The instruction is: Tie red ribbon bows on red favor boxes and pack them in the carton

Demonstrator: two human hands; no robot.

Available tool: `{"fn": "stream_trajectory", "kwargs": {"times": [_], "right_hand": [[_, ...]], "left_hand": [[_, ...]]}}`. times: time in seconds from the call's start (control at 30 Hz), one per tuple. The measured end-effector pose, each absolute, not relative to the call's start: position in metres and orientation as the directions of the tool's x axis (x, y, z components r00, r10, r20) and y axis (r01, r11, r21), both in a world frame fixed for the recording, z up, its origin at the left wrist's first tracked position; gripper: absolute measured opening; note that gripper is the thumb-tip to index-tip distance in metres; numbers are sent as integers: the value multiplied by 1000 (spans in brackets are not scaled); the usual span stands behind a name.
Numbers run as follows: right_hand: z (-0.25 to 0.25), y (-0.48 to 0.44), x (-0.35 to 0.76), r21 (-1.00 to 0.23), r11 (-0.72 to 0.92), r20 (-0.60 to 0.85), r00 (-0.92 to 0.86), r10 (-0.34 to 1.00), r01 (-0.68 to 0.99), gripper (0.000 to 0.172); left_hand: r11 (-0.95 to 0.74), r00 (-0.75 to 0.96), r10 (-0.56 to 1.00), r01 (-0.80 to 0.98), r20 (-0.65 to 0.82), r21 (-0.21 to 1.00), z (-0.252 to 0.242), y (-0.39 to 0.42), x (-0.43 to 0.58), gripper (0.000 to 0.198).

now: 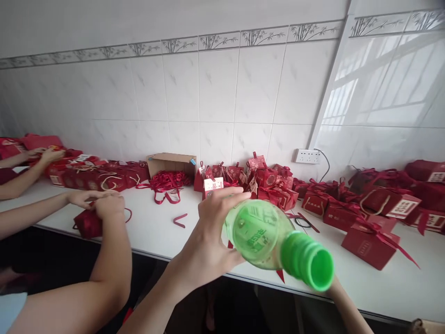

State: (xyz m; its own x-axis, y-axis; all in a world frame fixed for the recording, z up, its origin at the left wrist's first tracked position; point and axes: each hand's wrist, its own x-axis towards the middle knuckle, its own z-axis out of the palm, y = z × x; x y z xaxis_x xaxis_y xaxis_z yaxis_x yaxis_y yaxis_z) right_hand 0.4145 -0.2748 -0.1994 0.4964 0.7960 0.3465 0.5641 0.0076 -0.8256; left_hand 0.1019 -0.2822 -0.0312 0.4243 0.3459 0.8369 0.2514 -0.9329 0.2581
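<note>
My left hand [208,241] is closed around the body of a green plastic bottle [259,234]. The bottle lies tilted over the counter's front edge, its green cap [309,264] pointing toward me. Of my right arm only the wrist [340,291] shows, just under the cap. That hand's fingers are hidden behind the bottle. Beyond the bottle, red gift boxes [267,183] stand on the white counter [156,227].
More red gift boxes [370,243] with ribbon handles crowd the right. At the back stands an open cardboard box [172,162] with red ribbons [168,181]. To the left, co-workers' hands [107,204] handle a red box [86,223]. A wall socket [307,156] is behind.
</note>
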Motion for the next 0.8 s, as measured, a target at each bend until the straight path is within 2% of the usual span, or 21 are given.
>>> {"fn": "stream_trajectory", "kwargs": {"times": [0.2, 0.33, 0.63, 0.8], "right_hand": [[-191, -278, 417, -893, -90, 135, 455, 880, 440, 49], [-186, -280, 414, -898, -92, 135, 468, 874, 430, 49], [-184, -279, 413, -891, -116, 119, 471, 874, 440, 51], [-179, -284, 410, -895, -75, 140, 438, 888, 439, 42]], "left_hand": [[-932, 373, 349, 230, 860, 278, -28, -282, 95, 61], [-934, 376, 348, 219, 859, 283, -25, -285, 94, 54], [-941, 403, 327, 223, 855, 255, -20, -291, 95, 60], [-932, 406, 348, 245, 845, 266, -20, -291, 97, 61]]}}
